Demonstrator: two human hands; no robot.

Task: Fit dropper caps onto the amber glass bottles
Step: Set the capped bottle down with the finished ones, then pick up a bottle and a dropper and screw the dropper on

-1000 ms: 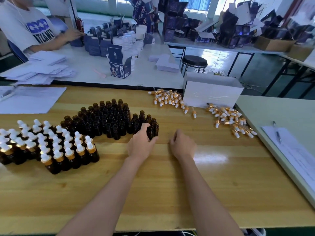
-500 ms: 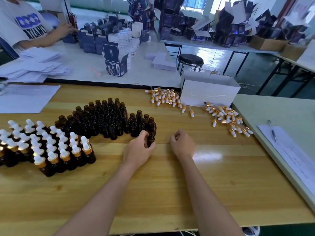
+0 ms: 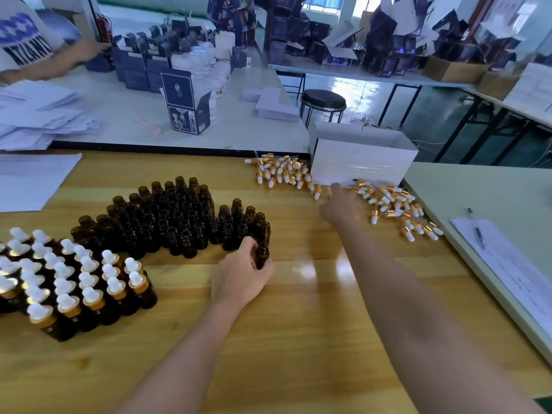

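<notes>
My left hand (image 3: 240, 276) grips one open amber bottle (image 3: 262, 254), upright on the wooden table (image 3: 298, 339) just in front of the cluster of uncapped amber bottles (image 3: 173, 216). My right hand (image 3: 339, 206) is stretched far forward, blurred, between two loose piles of gold-and-white dropper caps: the left pile (image 3: 280, 171) and the right pile (image 3: 394, 207). Whether its fingers hold a cap is not visible. Capped bottles (image 3: 68, 279) with white bulbs stand grouped at the left.
A white cardboard box (image 3: 363, 158) stands behind the cap piles. Paper sheets (image 3: 30, 180) lie at the far left. A green table (image 3: 493, 204) with a clipboard sheet and pen (image 3: 477, 228) adjoins on the right. Another person (image 3: 27, 52) works at the far table.
My right hand has left its place beside the left hand and reached forward to the dropper caps. My left hand has drawn one bottle out of the cluster toward me.
</notes>
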